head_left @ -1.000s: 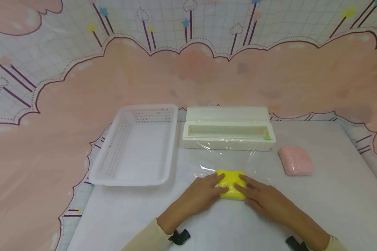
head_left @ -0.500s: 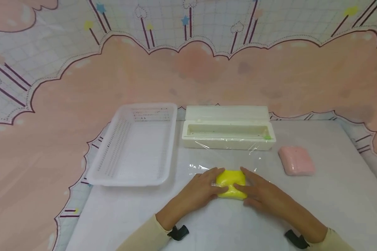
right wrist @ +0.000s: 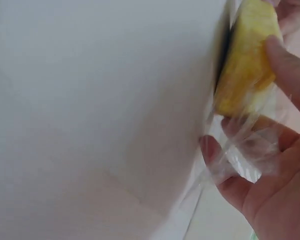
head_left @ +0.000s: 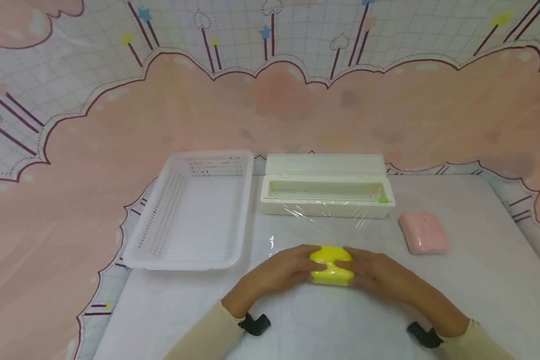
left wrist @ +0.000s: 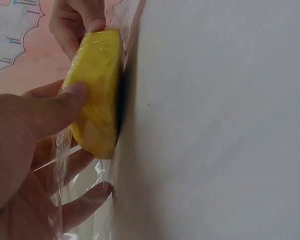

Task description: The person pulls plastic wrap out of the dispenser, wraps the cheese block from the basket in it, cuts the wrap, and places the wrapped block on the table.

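Note:
A yellow rounded block, wrapped at least partly in clear plastic film, is held between both hands low over the white table. My left hand grips its left end, thumb on the near face and index finger at the far edge. My right hand holds the right end in the same way. In the left wrist view, a dark shadow lies between the block and the table. Loose film hangs over the lower fingers in both wrist views. From the hands, the film runs back to a white cling film dispenser with its lid raised.
A white perforated basket stands at the back left. To the right lies a pink block, which looks film-wrapped. A small green piece sits at the dispenser's right end. Patterned cloth hangs behind the white table.
Fingertips that lay over the block's top have moved to its ends and far edge. Both wrists have shifted slightly away from the near edge. Film behind the left hand shows less.

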Tool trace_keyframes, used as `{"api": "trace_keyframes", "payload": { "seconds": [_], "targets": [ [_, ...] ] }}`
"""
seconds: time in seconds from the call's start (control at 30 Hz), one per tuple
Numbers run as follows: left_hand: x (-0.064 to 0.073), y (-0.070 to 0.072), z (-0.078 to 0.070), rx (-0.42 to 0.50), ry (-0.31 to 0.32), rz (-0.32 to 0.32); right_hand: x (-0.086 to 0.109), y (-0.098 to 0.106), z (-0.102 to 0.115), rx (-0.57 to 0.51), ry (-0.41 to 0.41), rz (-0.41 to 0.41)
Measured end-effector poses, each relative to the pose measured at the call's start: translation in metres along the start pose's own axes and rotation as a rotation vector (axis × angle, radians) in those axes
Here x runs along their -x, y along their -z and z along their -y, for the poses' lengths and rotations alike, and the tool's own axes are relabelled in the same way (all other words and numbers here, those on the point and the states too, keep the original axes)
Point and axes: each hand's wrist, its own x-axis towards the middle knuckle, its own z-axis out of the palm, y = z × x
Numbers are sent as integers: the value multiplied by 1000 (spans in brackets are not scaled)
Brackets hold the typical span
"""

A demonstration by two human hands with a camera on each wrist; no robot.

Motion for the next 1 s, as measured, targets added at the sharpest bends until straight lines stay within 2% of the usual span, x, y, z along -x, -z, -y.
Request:
{"api": "trace_keyframes", "payload": {
  "seconds": [0.17,0.37,0.5,0.6,0.73,0.83,0.9,1.0],
  "targets": [
    [-4,5,6,116,42,-12,-9,6,-8,-129,-74,3],
    [-16,7,9,205,177,-31,-25,16,-15,-181,-118,-20],
    [-29,10,12,182,197,-93,-36,20,-14,-176,-169,-76],
    [-39,13,15,168,213,-124,-43,21,-13,-162,-170,-184],
    [-48,18,17,194,285,-126,-52,20,-14,-139,-131,-321],
    [-52,21,16,196,331,-152,-57,20,-15,-150,-109,-362],
    [-54,21,14,143,347,-181,-61,21,-17,-155,-112,-371],
    [-57,20,10,-3,368,-237,-66,22,-19,-145,-131,-393]
  ]
}}
